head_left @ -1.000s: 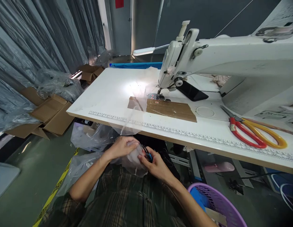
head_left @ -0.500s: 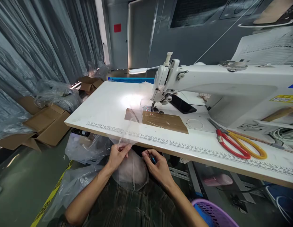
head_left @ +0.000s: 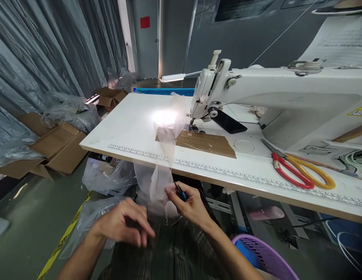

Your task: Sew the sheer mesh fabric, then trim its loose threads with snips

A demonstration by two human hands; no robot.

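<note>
**Head view: sheer cloth (head_left: 159,184) at a sewing table (head_left: 116,120), snips (head_left: 181,193) in the right hand (head_left: 191,204)**

Sewing table: white top, ruler markings along the front edge.

Sewing machine (head_left: 286,83): white, standing on the table's right part, lamp glow left of its needle.

Sheer cloth: pale, see-through; lies on the table just left of the needle, over the cardboard's left end, then drapes past the front edge towards the lap.

Cardboard piece (head_left: 207,144): brown, flat, in front of the needle.

Scissors (head_left: 286,158): one red handle, one yellow; lying on the table, right of the cardboard.

Left hand (head_left: 125,223): half open, fingers loosely bent, above the lap and apart from the cloth; blurred, so whether it pinches anything fine cannot be told.

Right hand: fingers curled around the snips, thumb and forefinger tips at the hanging cloth's right edge; whether they pinch it is unclear.

Snips: small, dark-bladed, blue-handled; tips pointing up, close beside the cloth.
</note>
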